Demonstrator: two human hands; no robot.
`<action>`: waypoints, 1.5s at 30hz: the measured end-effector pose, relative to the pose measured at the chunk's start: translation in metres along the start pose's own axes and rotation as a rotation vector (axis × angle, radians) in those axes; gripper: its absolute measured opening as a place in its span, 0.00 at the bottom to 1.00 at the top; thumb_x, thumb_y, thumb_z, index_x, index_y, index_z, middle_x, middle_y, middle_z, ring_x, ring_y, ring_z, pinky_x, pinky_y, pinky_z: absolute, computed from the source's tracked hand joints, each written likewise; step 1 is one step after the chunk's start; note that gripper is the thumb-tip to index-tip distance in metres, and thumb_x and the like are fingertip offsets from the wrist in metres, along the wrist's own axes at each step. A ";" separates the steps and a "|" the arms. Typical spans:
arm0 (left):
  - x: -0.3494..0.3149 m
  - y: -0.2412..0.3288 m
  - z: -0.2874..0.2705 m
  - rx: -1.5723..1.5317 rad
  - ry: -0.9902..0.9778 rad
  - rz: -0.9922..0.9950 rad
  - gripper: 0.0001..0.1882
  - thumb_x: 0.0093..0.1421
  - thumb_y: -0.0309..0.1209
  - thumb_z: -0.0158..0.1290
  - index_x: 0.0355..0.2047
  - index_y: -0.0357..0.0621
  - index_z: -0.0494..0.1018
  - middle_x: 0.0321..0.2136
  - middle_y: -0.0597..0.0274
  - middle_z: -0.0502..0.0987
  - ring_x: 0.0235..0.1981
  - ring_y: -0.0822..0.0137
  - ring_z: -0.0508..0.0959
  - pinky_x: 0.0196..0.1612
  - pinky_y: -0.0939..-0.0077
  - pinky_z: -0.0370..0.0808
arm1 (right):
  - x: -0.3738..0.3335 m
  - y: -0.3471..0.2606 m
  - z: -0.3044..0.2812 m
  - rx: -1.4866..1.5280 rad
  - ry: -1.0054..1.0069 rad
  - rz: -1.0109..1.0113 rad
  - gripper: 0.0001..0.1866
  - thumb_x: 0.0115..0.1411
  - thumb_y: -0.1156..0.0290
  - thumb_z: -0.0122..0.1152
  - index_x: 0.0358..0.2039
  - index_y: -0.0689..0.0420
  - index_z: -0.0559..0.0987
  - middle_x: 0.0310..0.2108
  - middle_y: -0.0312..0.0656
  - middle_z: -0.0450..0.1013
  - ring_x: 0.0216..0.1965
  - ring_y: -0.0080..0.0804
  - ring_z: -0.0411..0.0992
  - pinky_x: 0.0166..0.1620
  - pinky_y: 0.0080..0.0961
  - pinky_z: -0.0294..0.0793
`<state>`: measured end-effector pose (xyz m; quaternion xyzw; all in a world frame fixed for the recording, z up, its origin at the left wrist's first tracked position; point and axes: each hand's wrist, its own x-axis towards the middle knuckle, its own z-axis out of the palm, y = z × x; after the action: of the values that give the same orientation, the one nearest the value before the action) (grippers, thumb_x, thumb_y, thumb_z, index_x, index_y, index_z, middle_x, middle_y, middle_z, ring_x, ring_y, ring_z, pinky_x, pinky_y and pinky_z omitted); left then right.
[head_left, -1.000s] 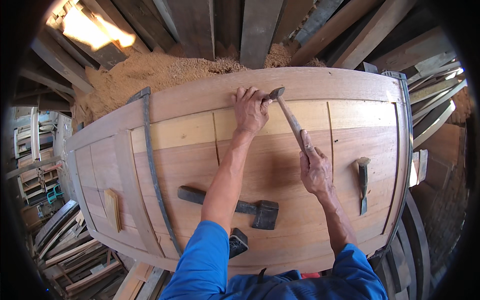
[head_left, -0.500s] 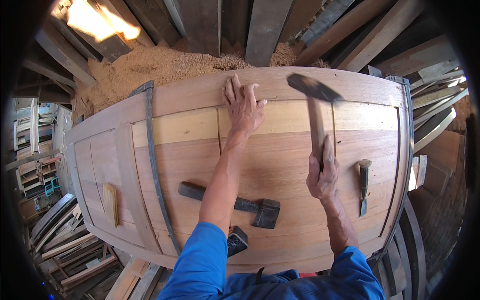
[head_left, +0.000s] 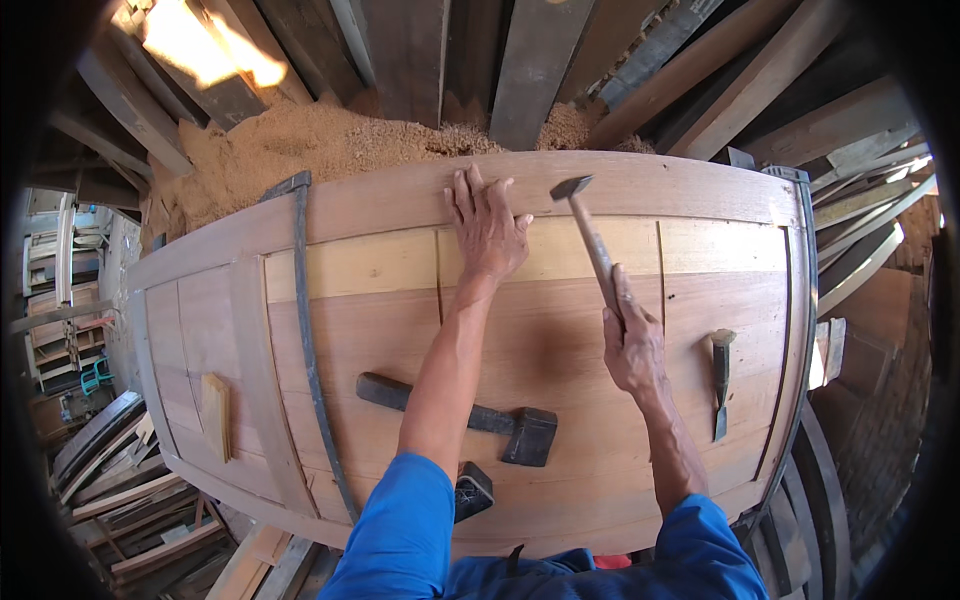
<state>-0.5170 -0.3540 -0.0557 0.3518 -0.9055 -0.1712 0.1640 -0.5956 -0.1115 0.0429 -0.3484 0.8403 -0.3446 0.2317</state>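
A large framed wooden panel point(head_left: 560, 390) lies flat in front of me. My left hand point(head_left: 490, 230) rests on its far rail with the fingers stretched and apart; anything under the fingertips is hidden. The wooden handle of a hammer point(head_left: 595, 240) is gripped in my right hand point(head_left: 636, 350), its dark head raised near the far rail, to the right of my left hand. A heavy dark mallet point(head_left: 528, 438) lies partly beneath my left forearm. Close to my left sleeve sits a small black box point(head_left: 475, 492) with what look like nails in it. To the right lies a chisel point(head_left: 721, 385).
A dark bar clamp point(head_left: 308, 340) crosses the panel at left, and another clamp point(head_left: 806, 260) runs along its right end. A pale wooden wedge point(head_left: 216, 417) lies on the left part. Sawdust point(head_left: 290, 145) and leaning boards point(head_left: 545, 60) stand beyond; stacked offcuts point(head_left: 150, 520) lie at lower left.
The hammer has moved left toward my left hand, and its head has turned. My left hand keeps its place on the rail. The view has shifted slightly.
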 end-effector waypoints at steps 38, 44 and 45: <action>-0.077 -0.024 -0.141 -0.648 0.085 0.008 0.26 0.64 0.36 0.61 0.58 0.36 0.72 0.52 0.44 0.80 0.55 0.54 0.80 0.60 0.63 0.75 | -0.146 0.049 -0.025 -0.453 -0.116 0.219 0.19 0.72 0.66 0.55 0.57 0.64 0.76 0.40 0.48 0.78 0.37 0.41 0.78 0.43 0.42 0.78; -0.268 -0.064 -0.224 -0.449 -0.112 -0.590 0.17 0.65 0.32 0.61 0.51 0.38 0.76 0.30 0.63 0.81 0.33 0.75 0.79 0.41 0.78 0.78 | -0.197 -0.065 0.012 -0.220 -0.001 -0.216 0.08 0.63 0.70 0.64 0.38 0.60 0.84 0.59 0.56 0.70 0.61 0.53 0.67 0.63 0.51 0.64; -0.299 -0.067 -0.229 -0.526 -0.188 -0.632 0.17 0.64 0.34 0.61 0.51 0.38 0.76 0.32 0.62 0.82 0.35 0.73 0.80 0.42 0.75 0.78 | -0.205 -0.087 0.023 -0.214 -0.137 -0.257 0.07 0.61 0.71 0.64 0.35 0.59 0.85 0.60 0.56 0.69 0.62 0.53 0.65 0.63 0.51 0.62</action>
<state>-0.1737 -0.2382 0.0664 0.5413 -0.6896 -0.4696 0.1043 -0.4109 -0.0130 0.1227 -0.4980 0.8032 -0.2555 0.2040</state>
